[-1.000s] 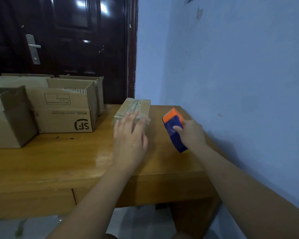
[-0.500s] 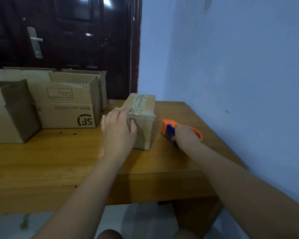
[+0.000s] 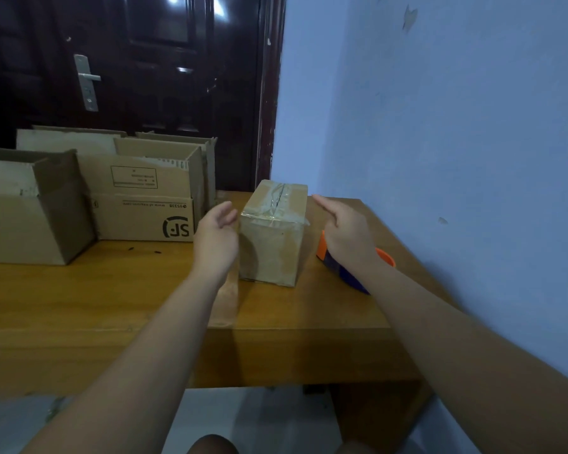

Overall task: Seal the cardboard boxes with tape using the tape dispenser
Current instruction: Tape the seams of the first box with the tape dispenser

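fingers (image 3: 227, 213) relaxed | glossy-taped cardboard box (image 3: 273, 247) | orange-blue plastic tape dispenser (image 3: 350, 278)

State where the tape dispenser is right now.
In the head view, the tape dispenser lies on the right side of the table, between the small taped box and the blue wall, partly hidden behind the right hand.

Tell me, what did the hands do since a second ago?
The right hand laid the tape dispenser down on the table and let go. The left hand came off the top of the small box. Both hands are now open beside it. The open boxes stayed put.
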The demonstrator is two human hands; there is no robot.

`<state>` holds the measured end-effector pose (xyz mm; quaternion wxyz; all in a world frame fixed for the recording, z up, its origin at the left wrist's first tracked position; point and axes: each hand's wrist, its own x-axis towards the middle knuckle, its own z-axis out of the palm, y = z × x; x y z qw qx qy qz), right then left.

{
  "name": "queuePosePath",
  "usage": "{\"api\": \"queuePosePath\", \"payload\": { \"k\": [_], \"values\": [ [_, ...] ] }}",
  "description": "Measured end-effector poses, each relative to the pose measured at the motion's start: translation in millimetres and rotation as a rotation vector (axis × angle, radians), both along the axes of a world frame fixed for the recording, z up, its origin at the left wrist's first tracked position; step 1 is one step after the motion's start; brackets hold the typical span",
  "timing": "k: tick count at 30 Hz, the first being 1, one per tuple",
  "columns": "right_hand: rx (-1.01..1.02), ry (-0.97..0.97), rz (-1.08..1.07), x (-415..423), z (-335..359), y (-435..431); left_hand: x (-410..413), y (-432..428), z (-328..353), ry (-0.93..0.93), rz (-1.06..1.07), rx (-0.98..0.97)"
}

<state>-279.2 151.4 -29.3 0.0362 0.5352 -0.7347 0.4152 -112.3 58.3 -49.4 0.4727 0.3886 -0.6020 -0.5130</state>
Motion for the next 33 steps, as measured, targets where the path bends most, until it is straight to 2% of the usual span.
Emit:
{"api": "queuePosePath", "payload": {
  "k": [7,13,19,24,26,29,31,33],
  "values": [
    [-0.080,-0.207,0.040,25.1,-31.6,-8.8,-4.9,10.3,-9.6,0.075,0.000,0.060],
    [-0.107,-0.470,0.087,37.3,-48.1,-14.4,-5.2,35.0,-13.9,-0.027,0.057,-0.093],
    [-0.061,-0.650,0.192,29.1,-57.6,-12.4,-0.8,41.3,-17.1,-0.025,0.073,-0.127],
    [0.125,-0.464,0.249,25.4,-74.2,13.1,3.0,44.7,-17.9,-0.060,0.109,-0.171],
    [0.090,-0.423,0.198,21.9,-71.8,15.5,6.7,41.0,-17.3,-0.100,0.108,-0.210],
    [-0.078,-0.388,0.046,14.6,-59.5,13.9,17.3,26.5,-12.4,-0.166,0.123,-0.265],
    [-0.153,-0.357,0.054,7.7,-45.6,12.9,24.1,13.4,-7.8,-0.177,0.098,-0.297],
    [-0.114,-0.256,0.105,-0.6,-29.8,11.2,27.1,5.4,-4.7,-0.206,0.009,-0.361]
  ]
}}
